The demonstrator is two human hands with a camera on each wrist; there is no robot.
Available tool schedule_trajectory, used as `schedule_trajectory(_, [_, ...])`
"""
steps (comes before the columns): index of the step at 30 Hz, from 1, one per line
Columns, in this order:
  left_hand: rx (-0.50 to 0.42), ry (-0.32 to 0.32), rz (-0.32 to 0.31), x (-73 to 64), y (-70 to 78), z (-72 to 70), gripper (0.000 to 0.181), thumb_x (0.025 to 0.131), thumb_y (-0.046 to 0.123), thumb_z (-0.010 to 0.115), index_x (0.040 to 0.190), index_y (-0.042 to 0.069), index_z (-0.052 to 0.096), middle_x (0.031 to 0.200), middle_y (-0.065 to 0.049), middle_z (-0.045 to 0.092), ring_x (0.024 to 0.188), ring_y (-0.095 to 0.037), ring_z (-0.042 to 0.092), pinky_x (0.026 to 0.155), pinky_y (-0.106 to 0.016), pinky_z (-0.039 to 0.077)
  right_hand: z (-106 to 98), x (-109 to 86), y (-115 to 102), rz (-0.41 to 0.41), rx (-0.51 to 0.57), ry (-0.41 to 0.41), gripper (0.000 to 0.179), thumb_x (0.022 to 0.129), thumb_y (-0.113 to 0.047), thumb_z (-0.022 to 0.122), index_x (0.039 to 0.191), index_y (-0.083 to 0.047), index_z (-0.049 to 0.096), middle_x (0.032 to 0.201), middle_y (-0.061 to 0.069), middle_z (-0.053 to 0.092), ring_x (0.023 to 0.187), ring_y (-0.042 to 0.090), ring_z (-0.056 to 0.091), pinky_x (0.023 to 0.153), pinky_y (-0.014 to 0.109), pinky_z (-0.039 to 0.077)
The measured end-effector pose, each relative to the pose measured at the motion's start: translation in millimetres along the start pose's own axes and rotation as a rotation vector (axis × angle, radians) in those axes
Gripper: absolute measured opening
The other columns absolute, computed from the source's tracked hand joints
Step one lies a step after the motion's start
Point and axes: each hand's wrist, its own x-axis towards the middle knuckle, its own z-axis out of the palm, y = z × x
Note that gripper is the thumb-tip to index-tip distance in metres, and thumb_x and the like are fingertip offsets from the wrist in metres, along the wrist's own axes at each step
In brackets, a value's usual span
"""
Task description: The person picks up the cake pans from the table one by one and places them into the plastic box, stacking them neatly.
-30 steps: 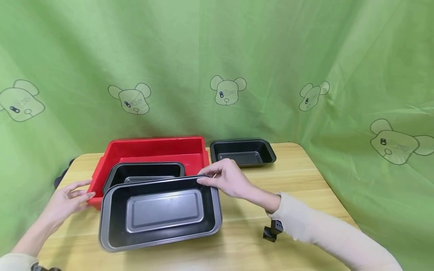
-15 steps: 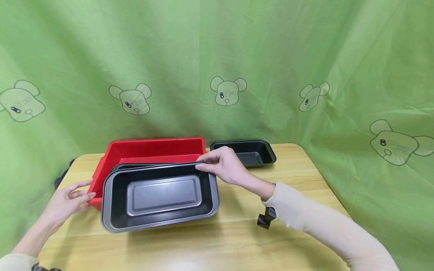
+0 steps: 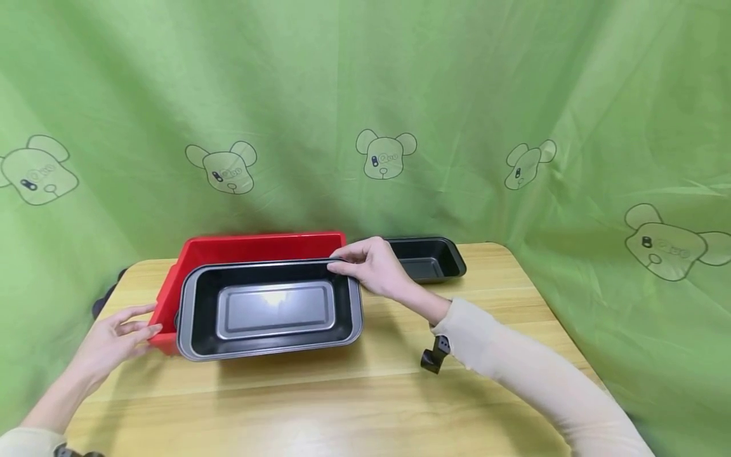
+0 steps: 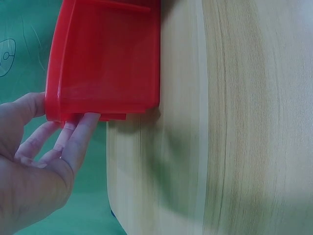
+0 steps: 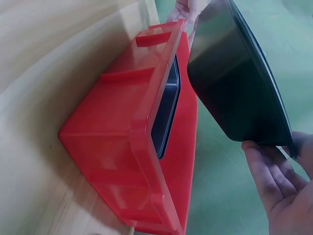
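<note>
My right hand (image 3: 378, 268) pinches the far right corner of a dark loaf pan (image 3: 274, 310), thumb inside the rim and fingers beneath. The pan hangs tilted over the red plastic bin (image 3: 257, 246), its inside facing me. In the right wrist view the pan's underside (image 5: 225, 73) is well above the bin's rim. A second dark loaf pan (image 5: 166, 112) lies inside the bin, mostly hidden from the head view. At the bin's near left corner my left hand (image 3: 114, 339) grips the rim; the left wrist view shows its fingers (image 4: 80, 139) against the bin's end wall.
Another dark loaf pan (image 3: 428, 270) stands on the wooden table (image 3: 400, 406), to the right of the bin. A green curtain (image 3: 308, 108) with bear-head prints hangs close behind the table and along its sides.
My right hand has carried the loaf pan away from me, up the head view and over the bin, covering the pan inside. The left hand has stayed on the bin.
</note>
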Motion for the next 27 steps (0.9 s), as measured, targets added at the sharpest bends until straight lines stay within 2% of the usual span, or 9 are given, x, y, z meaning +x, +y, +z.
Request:
schedule_trajectory(8, [0.018, -0.002, -0.002, 1.9, -0.9, -0.1, 0.044, 0.102, 0.011, 0.07, 0.119, 0.05, 0.062, 0.094, 0.024, 0.071, 0.085, 0.003, 0.072, 0.076, -0.02, 0.065, 2, 12.3, 5, 0.003, 0.009, 0.032, 0.016, 0.089, -0.02, 0.086, 0.102, -0.012, 0.085, 0.096, 0.005, 0.083, 0.075, 0.003, 0.065, 0.067, 0.017, 0.053])
schedule_trajectory(20, [0.005, -0.001, 0.004, 0.4, -2.6, 0.7, 0.045, 0.101, 0.009, 0.07, 0.117, 0.051, 0.062, 0.095, 0.024, 0.072, 0.085, 0.003, 0.072, 0.076, -0.02, 0.065, 8, 31.0, 17, 0.017, 0.029, 0.06, 0.02, 0.088, -0.023, 0.087, 0.106, -0.012, 0.085, 0.101, 0.007, 0.084, 0.087, 0.002, 0.071, 0.078, 0.02, 0.057])
schedule_trajectory(27, [0.012, -0.004, 0.007, 0.9, -2.8, 0.1, 0.045, 0.102, 0.009, 0.069, 0.119, 0.05, 0.061, 0.096, 0.025, 0.073, 0.086, 0.004, 0.072, 0.076, -0.021, 0.065, 16, 40.7, 27, 0.043, 0.033, 0.064, 0.02, 0.089, -0.025, 0.087, 0.106, -0.014, 0.085, 0.1, 0.005, 0.084, 0.084, 0.004, 0.068, 0.074, 0.018, 0.054])
